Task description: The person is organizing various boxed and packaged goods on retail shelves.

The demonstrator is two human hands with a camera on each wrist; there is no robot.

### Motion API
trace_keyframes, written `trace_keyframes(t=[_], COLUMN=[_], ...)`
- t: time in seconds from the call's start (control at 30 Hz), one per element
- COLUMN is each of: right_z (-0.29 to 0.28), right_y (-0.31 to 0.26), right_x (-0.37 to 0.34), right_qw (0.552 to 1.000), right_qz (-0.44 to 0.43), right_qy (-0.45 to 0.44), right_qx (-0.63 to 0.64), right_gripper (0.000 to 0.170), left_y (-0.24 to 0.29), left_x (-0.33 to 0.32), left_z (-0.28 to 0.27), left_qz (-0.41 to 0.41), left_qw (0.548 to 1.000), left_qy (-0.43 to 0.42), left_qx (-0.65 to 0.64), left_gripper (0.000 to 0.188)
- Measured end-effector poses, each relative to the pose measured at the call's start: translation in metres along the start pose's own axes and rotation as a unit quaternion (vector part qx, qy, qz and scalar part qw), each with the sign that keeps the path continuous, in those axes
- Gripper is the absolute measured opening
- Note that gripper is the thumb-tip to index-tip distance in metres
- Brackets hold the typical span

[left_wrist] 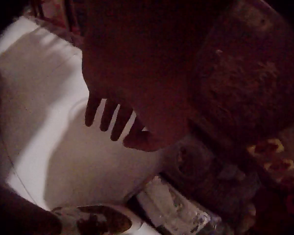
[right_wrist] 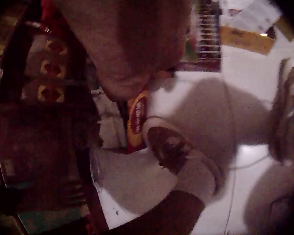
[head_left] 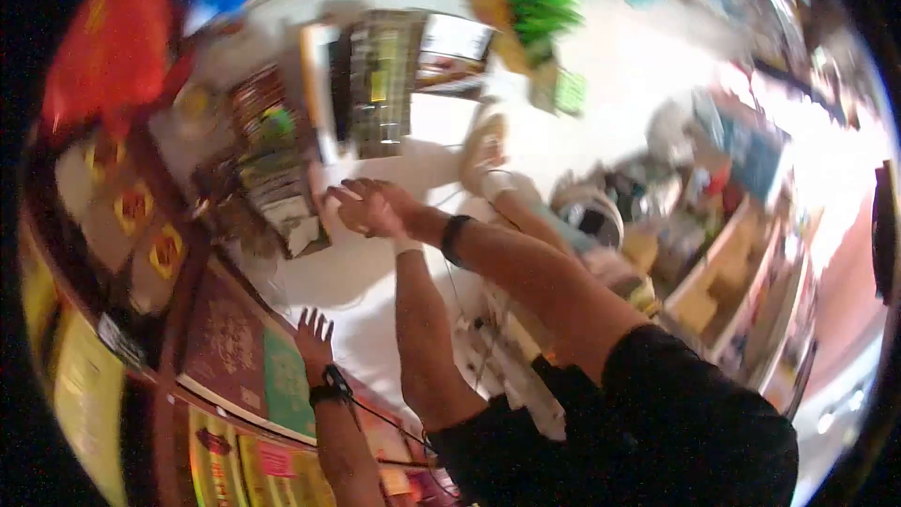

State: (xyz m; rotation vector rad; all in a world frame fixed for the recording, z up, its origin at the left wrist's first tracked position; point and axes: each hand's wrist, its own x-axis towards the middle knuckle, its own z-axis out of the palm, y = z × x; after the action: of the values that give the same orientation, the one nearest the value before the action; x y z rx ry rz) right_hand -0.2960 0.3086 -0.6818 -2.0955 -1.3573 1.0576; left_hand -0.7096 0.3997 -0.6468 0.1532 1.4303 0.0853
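Observation:
My left hand [head_left: 314,347] hangs over the white floor, beside a maroon and green panel [head_left: 225,343]. Its fingers are spread apart, with nothing between them, and the left wrist view shows this hand [left_wrist: 137,103] from its back. Farther forward, my right hand [head_left: 375,208] reaches past my knee and overlaps one foot in the head view. Its fingers point left, blurred, and no held thing shows. In the right wrist view, the back of that hand [right_wrist: 132,49] hides most fingers, above a shoe [right_wrist: 169,147] and close to a red and yellow box [right_wrist: 137,120].
Packaged goods [head_left: 380,84] and a dark crate [head_left: 282,192] stand ahead on the floor. Shelves with yellow boxes [head_left: 216,451] run along the left. A wooden box [head_left: 713,282] and a cluttered pail [head_left: 591,211] are at the right. A thin cord [right_wrist: 230,122] crosses the floor.

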Motion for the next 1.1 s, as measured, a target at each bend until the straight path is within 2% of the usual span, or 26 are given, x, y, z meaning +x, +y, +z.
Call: trace_keyframes(t=[0.03, 0.07, 0.1, 0.13, 0.2, 0.23, 0.27, 0.33, 0.37, 0.4, 0.43, 0.47, 0.53, 0.6, 0.67, 0.7, 0.73, 0.8, 0.83, 0.87, 0.9, 0.93, 1.0, 1.07, 1.1], right_z=[-0.012, -0.04, -0.07, -0.096, -0.139, -0.129, -0.121, -0.114, -0.116, -0.116, -0.11, -0.097, -0.082, -0.05, 0.003, 0.001, -0.022, -0.015, 0.018, 0.058, 0.062, 0.054, 0.02, 0.015, 0.009], right_y=[0.016, 0.019, 0.02, 0.023, 0.016, 0.026, 0.02, 0.015, 0.008, 0.0, -0.007, -0.015, -0.037, -0.049, -0.046, -0.061, -0.078, -0.094, -0.101, -0.11, -0.129, -0.151, -0.202, -0.249, -0.26], right_x=[-0.017, -0.038, -0.059, -0.08, -0.115, -0.129, -0.141, -0.167, -0.18, -0.198, -0.216, -0.231, -0.268, -0.306, -0.335, -0.358, -0.388, -0.44, -0.462, -0.48, -0.507, -0.535, -0.592, -0.634, -0.66], right_qw=[0.998, 0.997, 0.995, 0.991, 0.987, 0.987, 0.979, 0.969, 0.961, 0.949, 0.938, 0.925, 0.88, 0.851, 0.828, 0.792, 0.751, 0.665, 0.655, 0.638, 0.601, 0.562, 0.513, 0.442, 0.405], right_qz=[0.054, 0.062, 0.07, 0.078, 0.12, 0.125, 0.144, 0.199, 0.222, 0.273, 0.301, 0.328, 0.393, 0.427, 0.467, 0.5, 0.517, 0.542, 0.538, 0.527, 0.564, 0.598, 0.672, 0.674, 0.697], right_qy=[0.032, 0.024, 0.015, 0.005, -0.023, 0.039, 0.078, 0.114, 0.153, 0.156, 0.166, 0.179, 0.197, 0.195, 0.184, 0.213, 0.214, 0.242, 0.341, 0.435, 0.429, 0.421, 0.394, 0.531, 0.557], right_qx=[0.005, -0.032, -0.07, -0.107, -0.107, -0.097, -0.124, -0.092, -0.062, 0.008, 0.041, 0.077, 0.179, 0.236, 0.25, 0.278, 0.351, 0.454, 0.407, 0.354, 0.371, 0.386, 0.361, 0.263, 0.199], right_gripper=[0.059, 0.061, 0.064, 0.066, 0.068, 0.067, 0.049, 0.046, 0.038, 0.03, 0.027, 0.024, 0.027, 0.029, 0.028, 0.028, 0.036, 0.035, 0.034, 0.034, 0.033, 0.033, 0.027, 0.024, 0.02], left_y=[0.012, 0.025, 0.036, 0.042, 0.055, 0.062, 0.074, 0.079, 0.076, 0.072, 0.063, 0.05, 0.026, -0.003, -0.038, -0.055, -0.072, -0.11, -0.129, -0.143, -0.152, -0.161, -0.173, -0.167, -0.165], left_x=[-0.005, -0.013, -0.04, -0.057, -0.088, -0.093, -0.092, -0.093, -0.096, -0.1, -0.113, -0.126, -0.143, -0.145, -0.147, -0.154, -0.16, -0.166, -0.17, -0.171, -0.174, -0.18, -0.184, -0.171, -0.171], left_z=[0.001, 0.006, 0.037, 0.067, 0.13, 0.154, 0.168, 0.214, 0.244, 0.273, 0.306, 0.333, 0.369, 0.387, 0.392, 0.398, 0.399, 0.398, 0.395, 0.39, 0.383, 0.377, 0.367, 0.358, 0.357], left_qz=[-0.044, -0.084, -0.083, -0.086, -0.035, -0.033, -0.021, -0.009, 0.009, 0.022, 0.023, 0.016, 0.033, 0.009, 0.01, -0.008, -0.015, -0.051, -0.057, -0.061, -0.062, -0.062, -0.034, -0.05, -0.068], left_qw=[0.993, 0.972, 0.964, 0.951, 0.922, 0.913, 0.913, 0.904, 0.889, 0.872, 0.872, 0.856, 0.799, 0.793, 0.747, 0.745, 0.731, 0.715, 0.705, 0.658, 0.608, 0.599, 0.509, 0.507, 0.503], left_qy=[0.006, 0.018, -0.041, 0.01, -0.07, -0.08, -0.119, -0.169, -0.197, -0.226, -0.178, -0.185, -0.257, -0.27, -0.302, -0.274, -0.275, -0.284, -0.288, -0.289, -0.288, -0.29, -0.273, -0.294, -0.297], left_qx=[0.108, 0.218, 0.25, 0.296, 0.378, 0.398, 0.391, 0.392, 0.413, 0.434, 0.455, 0.482, 0.542, 0.546, 0.592, 0.609, 0.624, 0.636, 0.645, 0.693, 0.737, 0.744, 0.815, 0.809, 0.809], left_gripper=[0.057, 0.055, 0.05, 0.045, 0.044, 0.044, 0.045, 0.046, 0.046, 0.047, 0.049, 0.049, 0.052, 0.055, 0.058, 0.055, 0.055, 0.048, 0.048, 0.044, 0.039, 0.039, 0.035, 0.033, 0.033])
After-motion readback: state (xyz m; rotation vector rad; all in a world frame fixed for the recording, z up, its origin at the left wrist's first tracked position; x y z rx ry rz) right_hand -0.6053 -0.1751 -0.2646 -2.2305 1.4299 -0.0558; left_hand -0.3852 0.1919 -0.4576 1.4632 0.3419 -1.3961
